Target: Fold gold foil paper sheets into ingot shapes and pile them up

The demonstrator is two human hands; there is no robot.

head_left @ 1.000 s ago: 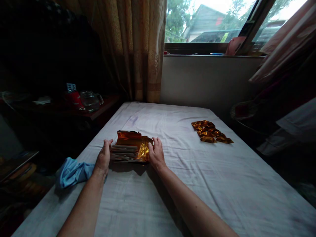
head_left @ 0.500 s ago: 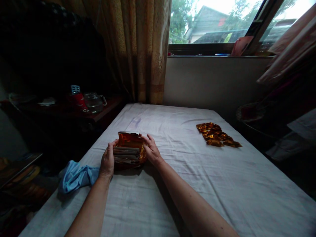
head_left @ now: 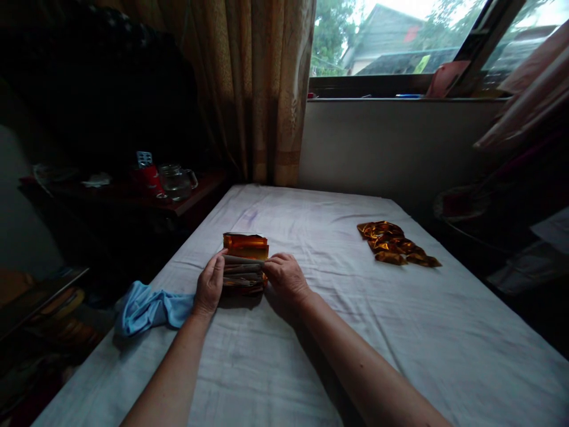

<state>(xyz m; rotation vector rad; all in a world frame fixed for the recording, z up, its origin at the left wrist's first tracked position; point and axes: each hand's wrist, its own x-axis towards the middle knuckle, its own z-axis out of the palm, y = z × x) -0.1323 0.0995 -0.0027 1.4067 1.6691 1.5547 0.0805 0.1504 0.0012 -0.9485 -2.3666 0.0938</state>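
Observation:
A stack of gold foil sheets [head_left: 244, 261] lies on the white sheet of the bed [head_left: 338, 332], folded into a narrow bundle with grey layered edges facing me. My left hand [head_left: 210, 287] grips the bundle's left end, fingers curled on it. Pressed against its right end, my right hand [head_left: 287, 276] has its fingers bent over the foil. A separate pile of folded gold foil pieces [head_left: 397, 250] rests farther right on the bed, away from both hands.
A crumpled blue cloth [head_left: 144, 307] lies at the bed's left edge. A dark side table on the left carries a glass jug [head_left: 176, 181] and a red container [head_left: 149, 176]. Curtains [head_left: 262, 89] and a window are beyond the bed.
My hands have drawn closer together and the foil stack has been folded narrower. The camera view has shifted slightly left.

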